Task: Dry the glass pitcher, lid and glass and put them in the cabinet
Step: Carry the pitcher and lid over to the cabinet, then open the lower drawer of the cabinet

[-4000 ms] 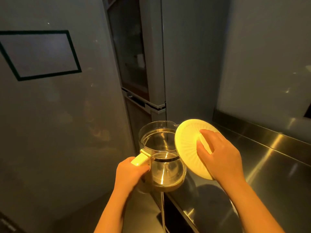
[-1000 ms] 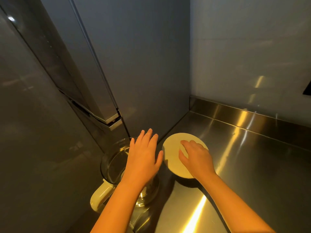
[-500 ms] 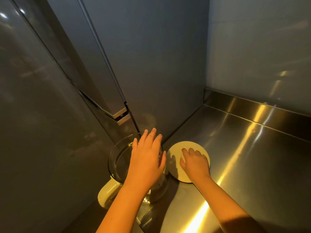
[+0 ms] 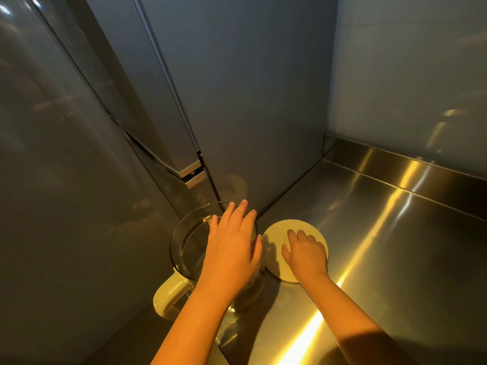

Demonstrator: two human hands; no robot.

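Head view, lower centre: pitcher (image 4: 188, 246) upright at the left edge of the counter (image 4: 395, 246), cream handle (image 4: 171, 293) toward lower left. Left hand (image 4: 232, 248) flat over its mouth, fingers straight and close together; contact with the rim unclear. Just right of it, lid (image 4: 275, 259) flat on the counter, right hand (image 4: 305, 255) on top, fingers bent and close together; pinching or merely resting, cannot tell.

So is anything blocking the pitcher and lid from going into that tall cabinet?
Only the cabinet doors, which look shut beside the glass pitcher. Nothing else visible intervenes: the left hand spreads over the pitcher's mouth, the right hand curls on the lid.
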